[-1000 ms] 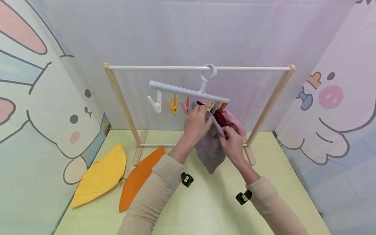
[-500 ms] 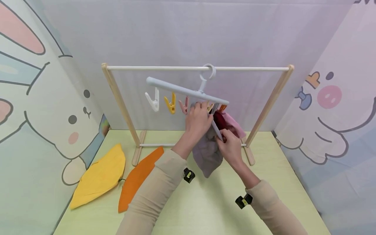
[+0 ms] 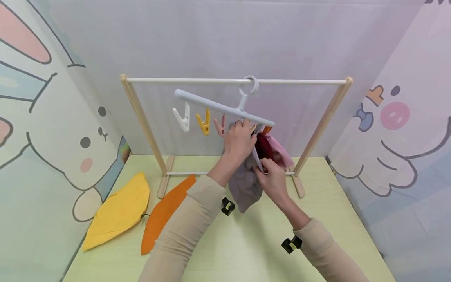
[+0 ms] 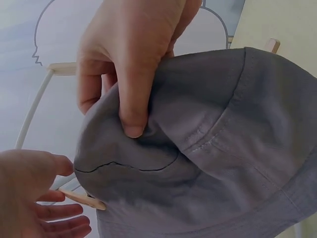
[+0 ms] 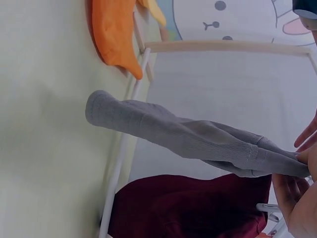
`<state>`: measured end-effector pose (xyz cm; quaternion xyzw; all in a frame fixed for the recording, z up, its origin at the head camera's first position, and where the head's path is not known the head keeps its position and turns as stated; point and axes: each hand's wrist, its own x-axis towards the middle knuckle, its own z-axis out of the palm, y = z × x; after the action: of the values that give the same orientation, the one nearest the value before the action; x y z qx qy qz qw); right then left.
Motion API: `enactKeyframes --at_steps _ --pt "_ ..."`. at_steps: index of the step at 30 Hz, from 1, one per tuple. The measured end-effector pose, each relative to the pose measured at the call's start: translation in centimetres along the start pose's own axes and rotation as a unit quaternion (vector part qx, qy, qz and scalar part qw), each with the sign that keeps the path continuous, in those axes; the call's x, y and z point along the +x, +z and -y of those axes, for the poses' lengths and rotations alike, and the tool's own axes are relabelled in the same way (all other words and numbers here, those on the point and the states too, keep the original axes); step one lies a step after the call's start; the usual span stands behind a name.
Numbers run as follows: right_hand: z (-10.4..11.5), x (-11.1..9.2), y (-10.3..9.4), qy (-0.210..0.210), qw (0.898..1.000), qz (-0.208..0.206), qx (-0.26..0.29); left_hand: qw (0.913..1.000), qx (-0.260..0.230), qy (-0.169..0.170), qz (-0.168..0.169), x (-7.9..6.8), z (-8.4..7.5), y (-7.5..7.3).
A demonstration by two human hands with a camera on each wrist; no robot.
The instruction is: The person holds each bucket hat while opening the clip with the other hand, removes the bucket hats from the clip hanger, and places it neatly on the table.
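Observation:
A grey bucket hat (image 3: 246, 184) hangs below the hanger, its brim pinched by my right hand (image 3: 273, 176). In the left wrist view the right thumb (image 4: 133, 99) presses into the grey fabric. My left hand (image 3: 239, 141) is just under the hanger bar, pinching a pale yellow clothespin (image 4: 84, 199) with thumb and index finger; its other fingers are loosely spread. The clothespin's tip lies over the hat's edge. In the right wrist view, a maroon hat (image 5: 188, 203) hangs beside the grey one, with a grey clip (image 5: 267, 207) on its edge.
The hanger (image 3: 222, 107) hooks over the rack's white rod (image 3: 176, 80) and tilts down to the right. White (image 3: 182, 117), yellow (image 3: 203, 122) and pink clips (image 3: 220, 126) hang unused on its left half. A pink hat (image 3: 280, 150) hangs at right. Yellow (image 3: 119, 211) and orange hats (image 3: 167, 211) lie on the table.
My right hand has moved left and slightly down with the grey brim. The left hand has shifted a little upward, and the hanger's left end has risen slightly.

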<state>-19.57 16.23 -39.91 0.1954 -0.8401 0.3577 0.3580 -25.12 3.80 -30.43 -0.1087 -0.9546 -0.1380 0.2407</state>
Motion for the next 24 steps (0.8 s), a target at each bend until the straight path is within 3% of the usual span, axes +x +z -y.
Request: enactKeyframes --at_steps 6,17,24 --pt "-0.01 -0.33 0.16 0.009 1.0 0.019 0.004 0.9991 -0.027 -0.018 0.026 0.26 -0.18 -0.16" --pt "0.37 -0.65 0.65 0.007 0.999 0.029 0.013 0.998 -0.03 -0.037 0.042 0.5 -0.22 -0.16" --pt "0.54 -0.76 0.66 0.01 0.999 0.032 0.011 0.9986 -0.025 -0.038 0.028 0.56 0.01 0.15"
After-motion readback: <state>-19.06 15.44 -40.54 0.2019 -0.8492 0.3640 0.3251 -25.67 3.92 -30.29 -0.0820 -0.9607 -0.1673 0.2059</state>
